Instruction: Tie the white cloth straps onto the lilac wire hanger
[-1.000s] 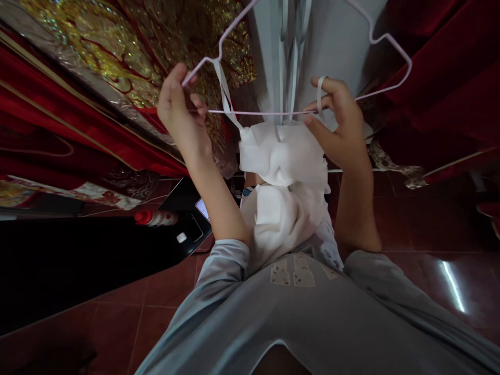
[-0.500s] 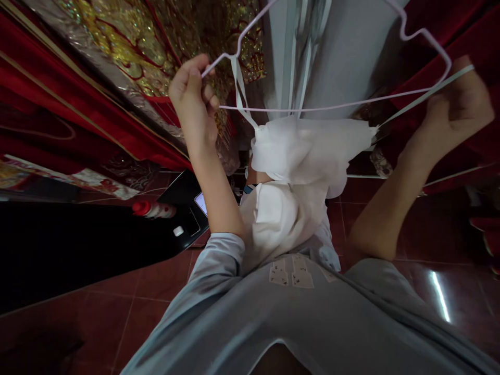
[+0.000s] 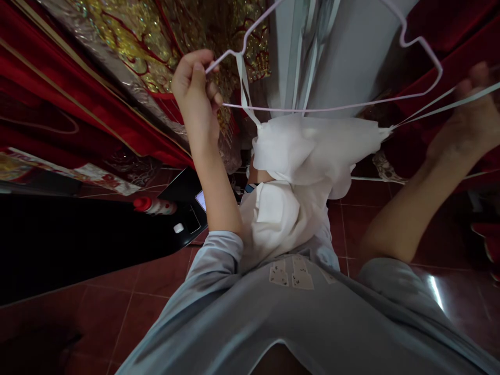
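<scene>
My left hand [image 3: 195, 99] is closed around the left end of a pale pink clothes hanger [image 3: 351, 107]. A gauzy white garment [image 3: 324, 138] hangs below the hanger's bottom bar. Its left strap [image 3: 242, 78] is looped over the hanger, by the notch near my left hand. On the other side, my right hand [image 3: 469, 114] pulls the right strap [image 3: 441, 109] out taut, beyond the hanger's right corner. This strap forms a stretched loop around the fingers, and part of it leaves the view at the right edge. The hanger's top is out of view.
Gold beaded, red-trimmed clothing [image 3: 128, 36] hangs at the upper left, and red fabric [image 3: 433, 31] at the upper right. A black table [image 3: 78, 245] at left bears a red-capped bottle [image 3: 156, 205], a small white case [image 3: 178, 228] and a phone [image 3: 191, 219]. Red tiles [image 3: 117, 317] cover the floor.
My right hand has moved further right, stretching the right strap past the hanger's corner into an open loop. My left hand and the hanger have shifted only slightly.
</scene>
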{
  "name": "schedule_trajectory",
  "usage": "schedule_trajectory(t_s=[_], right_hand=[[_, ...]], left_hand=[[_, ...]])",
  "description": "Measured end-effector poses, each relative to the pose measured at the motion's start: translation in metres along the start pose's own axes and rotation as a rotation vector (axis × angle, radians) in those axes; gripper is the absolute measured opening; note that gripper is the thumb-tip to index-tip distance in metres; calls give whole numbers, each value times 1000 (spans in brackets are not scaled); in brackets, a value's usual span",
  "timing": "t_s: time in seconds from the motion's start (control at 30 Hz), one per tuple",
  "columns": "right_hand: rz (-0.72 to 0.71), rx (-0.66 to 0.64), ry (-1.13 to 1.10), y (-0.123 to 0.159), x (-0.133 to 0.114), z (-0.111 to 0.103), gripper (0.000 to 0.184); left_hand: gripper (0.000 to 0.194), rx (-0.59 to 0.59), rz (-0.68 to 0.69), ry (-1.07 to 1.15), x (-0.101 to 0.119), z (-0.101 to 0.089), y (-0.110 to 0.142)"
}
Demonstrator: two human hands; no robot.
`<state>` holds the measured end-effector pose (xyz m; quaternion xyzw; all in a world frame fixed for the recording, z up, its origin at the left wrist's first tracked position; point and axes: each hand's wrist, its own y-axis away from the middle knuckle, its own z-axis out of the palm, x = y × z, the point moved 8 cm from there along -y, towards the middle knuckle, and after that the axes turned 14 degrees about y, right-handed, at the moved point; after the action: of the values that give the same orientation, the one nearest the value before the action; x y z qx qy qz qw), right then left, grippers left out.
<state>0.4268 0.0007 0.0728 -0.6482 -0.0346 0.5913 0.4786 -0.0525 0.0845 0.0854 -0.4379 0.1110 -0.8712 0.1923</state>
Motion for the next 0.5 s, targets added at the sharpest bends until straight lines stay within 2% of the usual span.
schedule_trajectory(t_s=[0.17,0.3,0.4,0.5], right_hand=[[-323,-242,70,-4,-15,39,44],[-345,-374,146,-6,-22,73,38],[-405,-401,160,-8,-41,88,37],[-478,-429,204,-7,-60,99,41]], left_hand=[[49,-46,-8,14,3,1,0],[51,-5,-7,-13,-2,-2,-1],[54,21,25,-20,-4,-4,-1],[52,-17,9,-4,-7,-3,-1]])
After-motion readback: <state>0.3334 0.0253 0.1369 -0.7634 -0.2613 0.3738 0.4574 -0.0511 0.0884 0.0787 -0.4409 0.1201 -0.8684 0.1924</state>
